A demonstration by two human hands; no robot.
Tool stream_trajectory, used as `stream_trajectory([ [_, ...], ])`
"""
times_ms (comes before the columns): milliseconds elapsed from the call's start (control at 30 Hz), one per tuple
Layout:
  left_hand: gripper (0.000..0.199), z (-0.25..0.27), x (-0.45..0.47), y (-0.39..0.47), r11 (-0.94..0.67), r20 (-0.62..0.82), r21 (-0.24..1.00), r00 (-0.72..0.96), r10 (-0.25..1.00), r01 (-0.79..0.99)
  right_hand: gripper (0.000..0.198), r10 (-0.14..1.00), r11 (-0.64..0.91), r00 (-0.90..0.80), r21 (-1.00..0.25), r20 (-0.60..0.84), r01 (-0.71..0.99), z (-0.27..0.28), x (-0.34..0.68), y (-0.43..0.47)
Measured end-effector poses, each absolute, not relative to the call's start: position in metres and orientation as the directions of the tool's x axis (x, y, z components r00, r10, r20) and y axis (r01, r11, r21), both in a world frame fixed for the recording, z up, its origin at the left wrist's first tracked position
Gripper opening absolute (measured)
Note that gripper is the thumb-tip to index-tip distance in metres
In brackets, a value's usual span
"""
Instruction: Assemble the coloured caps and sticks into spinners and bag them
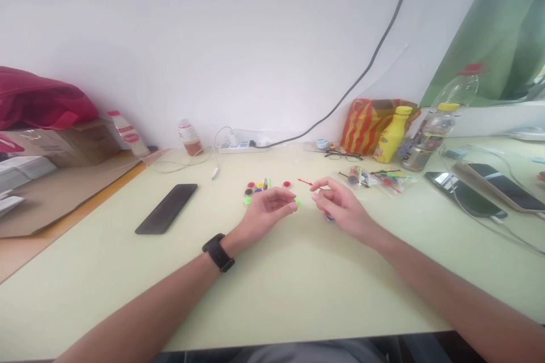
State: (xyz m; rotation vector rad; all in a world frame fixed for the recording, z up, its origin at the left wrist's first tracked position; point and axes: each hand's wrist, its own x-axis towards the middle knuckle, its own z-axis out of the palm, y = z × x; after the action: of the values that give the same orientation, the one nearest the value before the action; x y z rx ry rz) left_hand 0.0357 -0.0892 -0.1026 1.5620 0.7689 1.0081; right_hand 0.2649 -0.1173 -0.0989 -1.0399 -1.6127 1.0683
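Observation:
My left hand [272, 209], with a black watch on its wrist, hovers over the table with fingers curled toward the thumb. A small bright green piece [298, 202] shows at its fingertips. Opposite it, my right hand [338, 204] has its thumb and index finger close together on a thin red arrow-tipped stick [305, 181] pointing left; the exact grip is blurred. Below the right hand lies a small blue disc [329, 219], partly hidden. Beyond the left hand sit several coloured discs [248, 192], and a red disc [286, 184] lies apart from them.
A black phone [167, 209] lies at left. Clear bags of small parts [383, 179], glasses [344, 155], a yellow bottle [392, 135] and clear plastic bottles [432, 136] stand back right. Two phones [466, 194] with cables lie at right. A power strip [239, 146] sits by the wall.

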Motion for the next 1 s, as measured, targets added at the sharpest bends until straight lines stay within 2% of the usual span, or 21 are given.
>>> stream_trajectory([
  [233,0.033,-0.103,0.036,-0.093,-0.208,0.184,0.978,0.474,0.861,0.0,0.031,0.902,0.383,-0.3,-0.895,0.309,0.229,-0.106,0.258,-0.12],
  [533,0.032,-0.108,0.036,-0.092,-0.22,0.199,0.975,0.52,0.831,-0.021,0.019,0.879,0.441,-0.356,-0.827,0.318,0.348,-0.107,0.258,-0.12],
  [767,0.042,-0.11,0.038,-0.093,-0.262,0.204,0.965,0.541,0.816,0.032,0.015,0.864,0.495,-0.388,-0.674,0.32,0.548,-0.105,0.259,-0.122],
  [867,0.047,-0.11,0.036,-0.093,-0.427,0.271,0.882,0.53,0.804,0.198,0.015,0.841,0.541,-0.426,-0.537,0.333,0.647,-0.104,0.263,-0.122],
  [1000,0.052,-0.111,0.03,-0.091,-0.656,0.366,0.594,0.57,0.736,0.466,0.018,0.819,0.571,-0.484,-0.356,0.307,0.74,-0.103,0.269,-0.12],
])
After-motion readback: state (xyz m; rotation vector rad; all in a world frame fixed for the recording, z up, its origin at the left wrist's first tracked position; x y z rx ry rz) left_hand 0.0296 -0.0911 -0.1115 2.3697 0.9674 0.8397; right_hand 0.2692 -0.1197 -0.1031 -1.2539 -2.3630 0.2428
